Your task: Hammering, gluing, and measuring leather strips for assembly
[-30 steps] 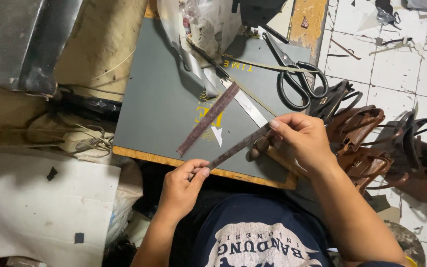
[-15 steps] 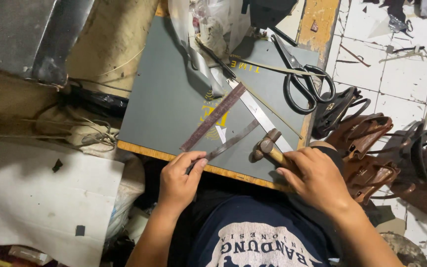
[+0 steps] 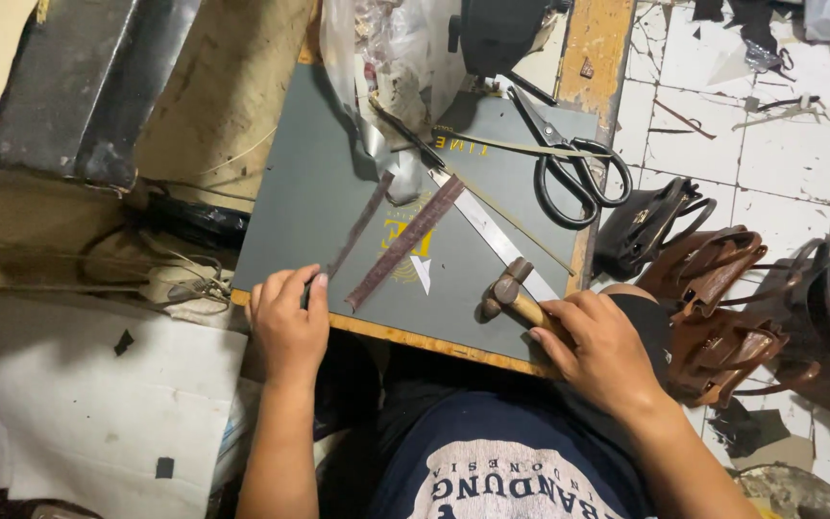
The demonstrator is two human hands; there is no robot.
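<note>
My left hand (image 3: 288,322) rests at the near edge of a grey cutting board (image 3: 309,202), its fingers pinching the lower end of a thin brown leather strip (image 3: 362,223). A second, wider brown strip (image 3: 405,242) lies flat beside it on the board. My right hand (image 3: 602,351) grips the wooden handle of a small hammer (image 3: 506,291), whose head rests on the board near the lower right corner. A metal ruler (image 3: 487,233) lies diagonally between the strip and the hammer.
Black-handled scissors (image 3: 564,159) lie at the board's upper right. Clear plastic wrap (image 3: 377,86) is bunched at the board's top. Brown and black leather bags (image 3: 722,298) lie on the white tiled floor at the right. White paper sheets (image 3: 98,404) lie at lower left.
My right hand let go of the thin strip and took hold of the hammer. My left hand slid the thin strip to the left on the board.
</note>
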